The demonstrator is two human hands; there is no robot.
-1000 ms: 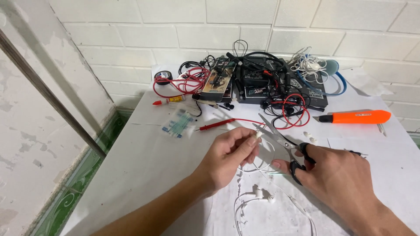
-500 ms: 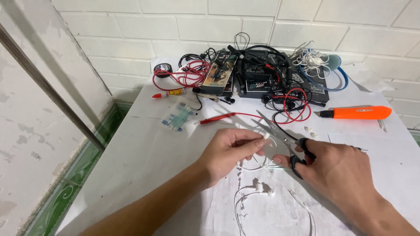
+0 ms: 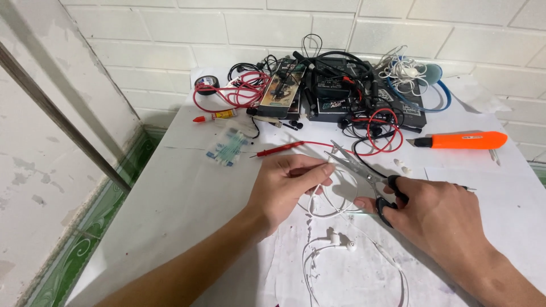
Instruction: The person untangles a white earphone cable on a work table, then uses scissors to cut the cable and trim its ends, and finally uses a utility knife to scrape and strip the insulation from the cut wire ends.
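Head view of a white table [image 3: 170, 193] set against a white brick wall. The left hand [image 3: 284, 190] lay near the centre of the table, its thumb and forefinger pressed together on a thin white earphone cable [image 3: 335, 211], which looped away toward 5 o'clock beneath the hand. The right hand [image 3: 438, 219], at 3 o'clock from the left hand, was closed through the black handles of a pair of scissors [image 3: 364, 176]; the blades were parted and pointed toward 10 o'clock, their tips just beside the pinched section of cable. At 6 o'clock from the hands, white earbuds [image 3: 341, 244] lay on the table with more cable trailing toward the near edge. A red probe [image 3: 278, 149] lay at 12 o'clock from the left hand. Farther back, at 12 o'clock, was a heap of black devices [image 3: 335, 94] tangled with red and black leads. An orange utility knife [image 3: 463, 140] lay at 2 o'clock, and a small blister pack [image 3: 227, 149] at 10 o'clock.
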